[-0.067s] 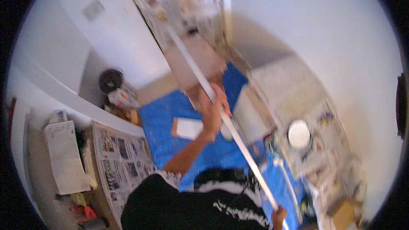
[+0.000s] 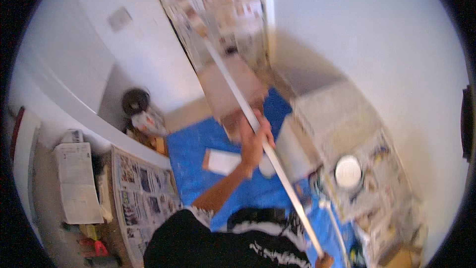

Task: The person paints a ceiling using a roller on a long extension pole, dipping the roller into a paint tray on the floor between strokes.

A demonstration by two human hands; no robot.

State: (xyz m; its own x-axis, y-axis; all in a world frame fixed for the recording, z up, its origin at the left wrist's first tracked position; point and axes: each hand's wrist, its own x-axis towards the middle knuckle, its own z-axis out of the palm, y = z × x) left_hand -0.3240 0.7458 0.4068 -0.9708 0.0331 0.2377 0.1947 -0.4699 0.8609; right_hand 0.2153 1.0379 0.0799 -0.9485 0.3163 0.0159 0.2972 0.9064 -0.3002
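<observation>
A long, straight white pole (image 2: 285, 181) runs slantwise from the lower right up toward the far newspaper-covered surface; its far end is blurred. My left hand (image 2: 255, 141) is wrapped round it near the middle, fingers closed. Lower down, at the bottom edge, my right hand (image 2: 324, 260) is closed round the near part of the pole, only partly in the picture. Beneath my left hand lie a white rectangular panel (image 2: 224, 162) with a brown edge and a pale round object (image 2: 267, 166), partly hidden by the hand and pole.
A blue tarp (image 2: 191, 144) covers the floor, with a brown cardboard box (image 2: 230, 89) at its far side. Right of it are a white-lidded bucket (image 2: 348, 172) and newspaper sheets along the white wall (image 2: 357, 25). Newspaper (image 2: 144, 188) also lies at left, near a black round object (image 2: 135, 101).
The whole view has shifted slightly, so the surroundings sit a little lower and to the right. Both hands keep their hold on the pole.
</observation>
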